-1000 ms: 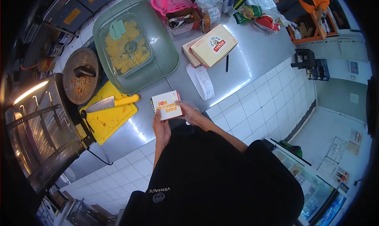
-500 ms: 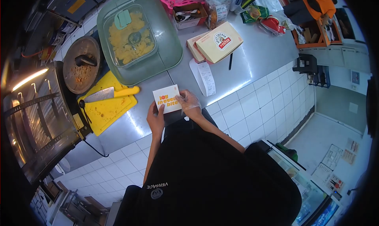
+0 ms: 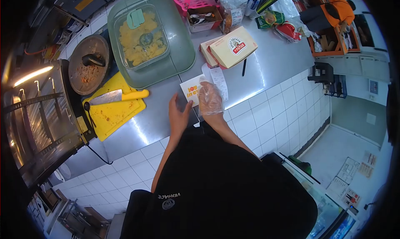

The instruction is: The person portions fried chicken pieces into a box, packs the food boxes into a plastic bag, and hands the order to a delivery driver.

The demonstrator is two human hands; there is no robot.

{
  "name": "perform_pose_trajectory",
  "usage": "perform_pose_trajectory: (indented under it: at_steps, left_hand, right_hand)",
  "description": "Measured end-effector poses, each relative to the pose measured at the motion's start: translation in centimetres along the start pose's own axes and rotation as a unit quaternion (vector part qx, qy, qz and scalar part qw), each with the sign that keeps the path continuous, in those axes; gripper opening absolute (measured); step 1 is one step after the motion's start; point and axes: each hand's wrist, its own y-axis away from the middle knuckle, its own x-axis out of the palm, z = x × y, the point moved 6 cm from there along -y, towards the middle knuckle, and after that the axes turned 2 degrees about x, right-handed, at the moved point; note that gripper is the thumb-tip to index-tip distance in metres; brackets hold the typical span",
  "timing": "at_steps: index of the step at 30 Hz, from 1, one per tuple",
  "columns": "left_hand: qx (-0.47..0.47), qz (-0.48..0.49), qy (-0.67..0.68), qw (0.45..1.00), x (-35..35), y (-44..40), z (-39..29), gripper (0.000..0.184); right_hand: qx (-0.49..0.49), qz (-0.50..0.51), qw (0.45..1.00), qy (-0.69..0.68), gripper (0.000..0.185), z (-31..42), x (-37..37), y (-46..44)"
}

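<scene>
At the near edge of the counter (image 3: pixel 273 59), the left hand (image 3: pixel 179 117) is bare, its fingers loosely spread, with the thumb tip at the near left edge of a small white box (image 3: pixel 194 90); whether it touches cannot be told. The right hand (image 3: pixel 211 100), in a clear plastic glove, has its fingers closed on the right side of that box, which bears yellow print. The box is over the near part of the counter; whether it rests there cannot be seen. Just beyond it and to the right lies a paper slip (image 3: pixel 219 81). To the left, a knife (image 3: pixel 106 98) with a yellow handle and a black spoon (image 3: pixel 89 111) lie on a yellow cutting board (image 3: pixel 111 117). Farther left sits a round bowl (image 3: pixel 81 74) with a black pestle (image 3: pixel 94 59). Beyond the hands, a big green tub (image 3: pixel 180 57) shows pale yellow food (image 3: pixel 141 49). Farther right are a black pen (image 3: pixel 244 67) and two cream cartons (image 3: pixel 233 47); at the far side stands a pink basket (image 3: pixel 198 1).
</scene>
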Motion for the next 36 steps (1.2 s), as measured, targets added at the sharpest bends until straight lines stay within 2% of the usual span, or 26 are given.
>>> perform_pose_trajectory:
  at_steps: [1,2,3,4,5,8,9,10,12,15,17,18,19,20,21,22,23,24,26,27,29,31,32,33,34,36]
  left_hand:
    - [0.002,0.001,-0.001,1.000,-0.9,1.4,-1.6,0.060]
    - [0.080,0.064,0.111,0.989,-1.2,3.1,-3.8,0.058]
    - [0.155,0.125,0.220,0.955,-1.4,4.3,-6.1,0.057]
    - [0.191,0.100,0.162,0.963,-1.4,4.9,-8.1,0.040]
    - [0.190,0.102,0.157,0.964,-2.2,4.8,-7.1,0.040]
    - [0.045,0.011,0.108,0.993,-6.2,1.3,-3.6,0.012]
    - [0.022,-0.022,0.133,0.991,-7.4,0.8,-4.5,0.007]
    - [0.022,-0.020,0.137,0.990,-7.3,0.9,-3.7,0.007]
    - [0.016,-0.023,0.083,0.996,-7.6,1.0,-0.8,0.005]
    - [-0.053,-0.048,0.213,0.974,-8.7,1.7,2.8,0.012]
    - [-0.124,-0.141,0.239,0.953,-11.0,0.6,5.9,0.015]
    - [-0.085,-0.146,0.319,0.933,-12.4,0.6,4.7,0.015]
    - [-0.032,-0.186,0.231,0.954,-14.9,-0.6,5.2,0.017]
    - [-0.019,-0.225,0.258,0.939,-17.1,-2.2,4.9,0.016]
    - [-0.004,-0.264,0.282,0.923,-19.2,-3.7,4.7,0.016]
    - [-0.028,-0.393,0.231,0.890,-22.4,-4.1,6.9,0.014]
    - [0.013,-0.442,0.134,0.887,-24.5,-4.9,7.2,0.017]
    - [0.019,-0.458,0.084,0.885,-25.5,-5.3,5.6,0.017]
    - [0.017,-0.434,-0.046,0.900,-27.2,-6.4,5.7,0.015]
    - [0.007,-0.414,-0.134,0.900,-28.0,-7.1,6.8,0.014]
    - [-0.023,-0.444,-0.036,0.895,-28.6,-7.9,9.4,0.016]
    - [-0.030,-0.413,0.001,0.910,-29.4,-8.4,12.1,0.033]
    - [-0.019,-0.424,-0.009,0.905,-29.4,-8.2,12.2,0.041]
    - [-0.047,-0.423,-0.052,0.903,-29.2,-7.9,11.2,0.047]
    - [0.021,-0.424,-0.212,0.880,-29.8,-7.6,11.1,0.048]
    - [-0.052,-0.472,-0.225,0.851,-23.1,-4.8,1.6,0.046]
  right_hand:
    - [0.068,0.025,0.985,-0.157,0.025,0.2,0.9,-0.1]
    - [0.134,0.049,0.940,-0.311,0.022,0.3,2.2,0.0]
    - [0.136,0.047,0.939,-0.313,0.022,0.6,3.0,-0.2]
    - [0.278,0.106,0.856,-0.423,0.019,0.0,5.3,0.5]
    - [0.406,0.160,0.737,-0.517,0.017,0.3,7.5,1.6]
    - [0.361,0.273,0.672,-0.587,0.016,4.3,9.5,3.6]
    - [0.363,0.270,0.674,-0.583,0.016,3.4,11.2,5.0]
    - [0.264,0.268,0.833,-0.405,0.018,1.2,13.4,5.7]
    - [0.143,0.298,0.929,-0.169,0.022,1.6,14.0,6.5]
    - [-0.147,0.440,0.886,-0.031,0.029,7.9,10.2,8.1]
    - [-0.089,0.475,0.870,-0.101,0.031,10.9,7.8,8.3]
    - [-0.089,0.468,0.874,-0.096,0.031,11.9,5.9,6.9]
    - [-0.116,0.471,0.854,-0.188,0.031,13.2,3.0,5.3]
    - [-0.144,0.470,0.825,-0.277,0.031,14.4,0.0,3.5]
    - [0.056,0.502,0.818,-0.274,0.026,12.5,-1.3,1.0]
    - [0.164,0.471,0.833,-0.239,0.024,10.4,-3.1,-1.6]
    - [0.011,0.311,0.930,-0.194,0.018,6.4,-3.5,-4.3]
    - [0.035,0.245,0.959,-0.140,0.016,3.7,-5.9,-6.7]
    - [0.048,0.134,0.985,-0.098,0.019,-1.6,-11.1,-11.5]
    - [-0.014,0.089,0.994,-0.057,0.022,-3.5,-14.2,-14.0]
    - [-0.062,-0.009,0.998,0.013,0.021,-8.6,-20.1,-20.2]
    - [0.065,0.016,0.995,0.072,0.015,-15.4,-25.9,-27.2]
    - [0.065,0.010,0.992,0.106,0.018,-19.4,-28.3,-30.6]
    - [0.084,0.070,0.979,0.175,0.023,-24.4,-30.0,-34.2]
    - [0.100,0.130,0.956,0.242,0.027,-28.9,-31.4,-37.9]
    - [0.035,0.146,0.952,0.266,0.031,-35.0,-33.1,-45.5]
